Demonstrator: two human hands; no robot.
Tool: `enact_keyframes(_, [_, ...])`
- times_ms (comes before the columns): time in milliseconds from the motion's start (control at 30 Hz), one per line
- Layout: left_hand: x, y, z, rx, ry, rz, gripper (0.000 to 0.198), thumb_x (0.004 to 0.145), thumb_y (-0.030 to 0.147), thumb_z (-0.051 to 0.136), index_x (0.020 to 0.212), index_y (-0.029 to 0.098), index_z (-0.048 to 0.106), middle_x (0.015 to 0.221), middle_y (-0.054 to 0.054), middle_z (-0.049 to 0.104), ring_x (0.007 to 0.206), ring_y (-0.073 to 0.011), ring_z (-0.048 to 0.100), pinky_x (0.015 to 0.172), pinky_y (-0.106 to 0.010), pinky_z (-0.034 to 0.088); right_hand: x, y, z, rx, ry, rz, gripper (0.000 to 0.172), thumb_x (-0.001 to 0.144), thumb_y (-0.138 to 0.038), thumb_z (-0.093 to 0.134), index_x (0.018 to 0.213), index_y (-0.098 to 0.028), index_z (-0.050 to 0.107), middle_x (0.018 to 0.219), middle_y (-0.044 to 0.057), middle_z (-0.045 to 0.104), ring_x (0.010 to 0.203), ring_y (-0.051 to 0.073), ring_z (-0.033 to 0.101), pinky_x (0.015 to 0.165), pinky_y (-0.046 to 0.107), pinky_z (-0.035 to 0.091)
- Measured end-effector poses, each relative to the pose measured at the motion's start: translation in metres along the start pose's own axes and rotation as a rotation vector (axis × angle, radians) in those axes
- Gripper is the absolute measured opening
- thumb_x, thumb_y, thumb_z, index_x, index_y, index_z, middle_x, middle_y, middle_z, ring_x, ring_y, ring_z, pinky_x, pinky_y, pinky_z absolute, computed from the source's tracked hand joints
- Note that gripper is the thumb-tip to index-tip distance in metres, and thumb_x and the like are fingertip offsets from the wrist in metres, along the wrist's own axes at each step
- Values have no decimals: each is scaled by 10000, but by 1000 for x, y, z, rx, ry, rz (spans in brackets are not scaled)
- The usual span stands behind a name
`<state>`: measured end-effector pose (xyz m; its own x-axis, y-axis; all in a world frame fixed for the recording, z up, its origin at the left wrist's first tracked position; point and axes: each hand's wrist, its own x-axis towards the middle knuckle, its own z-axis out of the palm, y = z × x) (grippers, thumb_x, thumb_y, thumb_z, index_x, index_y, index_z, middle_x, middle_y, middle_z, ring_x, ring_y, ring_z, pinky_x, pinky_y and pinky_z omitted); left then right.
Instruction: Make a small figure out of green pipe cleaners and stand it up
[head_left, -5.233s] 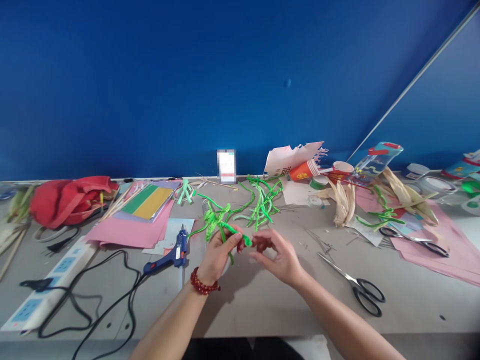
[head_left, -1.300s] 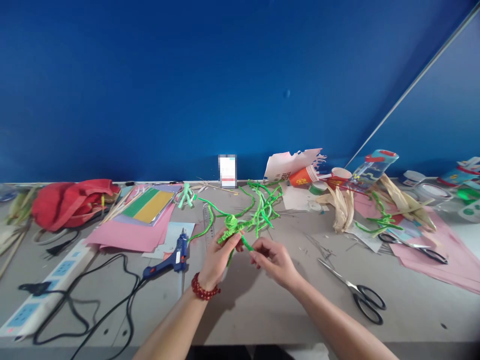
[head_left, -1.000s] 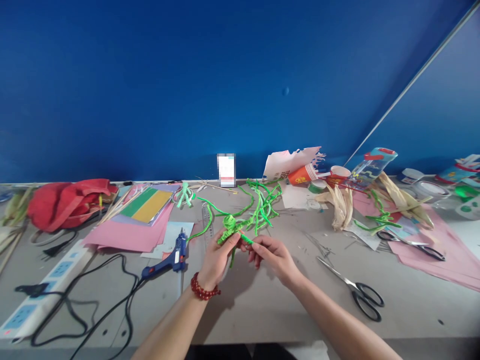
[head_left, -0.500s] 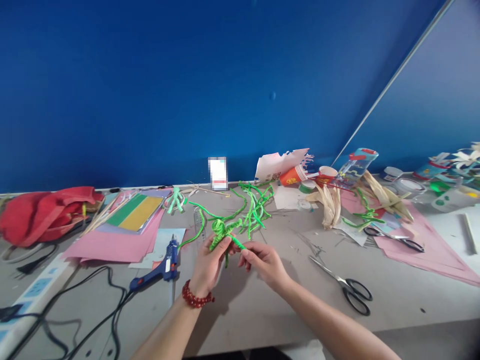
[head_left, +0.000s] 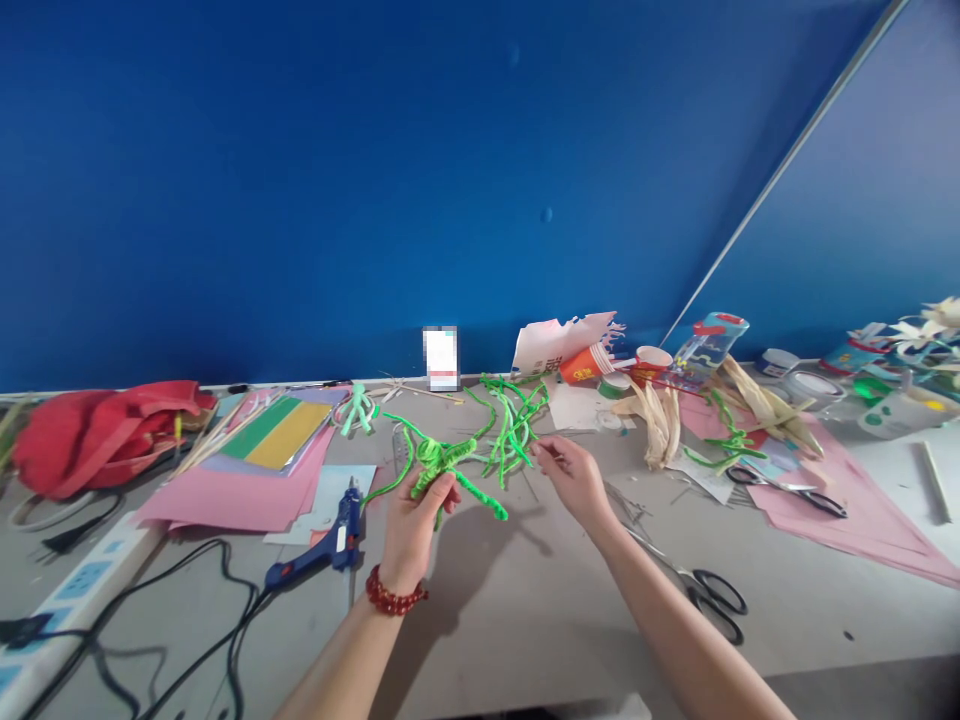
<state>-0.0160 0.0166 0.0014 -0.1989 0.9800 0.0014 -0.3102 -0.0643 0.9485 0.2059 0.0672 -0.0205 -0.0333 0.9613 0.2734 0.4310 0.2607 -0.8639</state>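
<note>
Gripping a twisted green pipe-cleaner figure (head_left: 450, 462) at frame centre — left hand (head_left: 411, 525), fingers clenched round it. Right hand (head_left: 576, 478) by loose green pipe cleaners (head_left: 514, 420) — fingers' state cannot be told.

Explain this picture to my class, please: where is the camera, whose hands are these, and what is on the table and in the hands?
There is no machine here: a person wears one camera on the head, looking forward and down, so both arms come in from the bottom edge. The left hand, with a red bead bracelet, holds a twisted green pipe-cleaner figure above the grey table. The right hand reaches toward a loose pile of green pipe cleaners; whether it pinches one is unclear. Around them lie a blue glue gun, black-handled scissors, pink paper and dried husks.
</note>
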Motion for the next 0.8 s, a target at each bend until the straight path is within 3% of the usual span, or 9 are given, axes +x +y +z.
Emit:
enact_keyframes(133, [-5,1,2,70,-28,13,289,730,396,757,612,165,629,553,4,615,527,-107,532,522,-225,441,4,5,5,-481,-129,-2,171,905,-281,531,1004,-202,645,1019,65,672,793,182,636,705,272,451])
enact_keyframes(233, [-9,-4,1,149,-165,29,280,740,404,750,630,164,656,566,-12,626,543,-120,546,535,-238,448,1,9,15,-658,-172,-8,159,910,-222,527,1001,-188,652,1006,76,681,872,198,635,728,264,423])
enact_keyframes(300, [-11,-8,1,182,-254,28,280,760,411,735,646,164,669,581,-21,629,557,-129,552,540,-246,447,1,9,18,-681,-179,-6,142,910,-197,525,921,-195,666,944,62,692,873,196,634,719,255,410])
enact_keyframes(400, [-12,-10,3,164,-283,11,292,777,431,719,659,169,666,585,-17,617,560,-129,541,537,-249,434,14,5,13,-688,-182,0,163,932,-254,526,889,-199,673,901,47,698,836,190,634,703,256,415])
enact_keyframes(600, [-10,-13,5,116,-250,18,308,779,457,715,649,182,660,580,-12,611,567,-129,534,547,-249,429,92,-7,13,-686,-156,8,244,994,-271,464,1067,-157,667,1160,133,649,1174,265,545,986,370,417])
enact_keyframes(700, [-8,-15,5,113,-199,33,354,776,480,710,611,175,637,570,-10,597,559,-128,525,554,-255,427,123,-5,21,-621,-181,70,307,949,-323,590,1210,-161,586,1236,104,598,1053,230,620,888,425,534])
enact_keyframes(800, [-6,-15,6,93,-137,3,393,744,509,728,585,166,620,534,-4,578,539,-123,511,545,-252,417,137,0,22,-486,-177,122,308,953,-324,584,1224,-176,576,1240,93,596,1036,222,626,869,424,547])
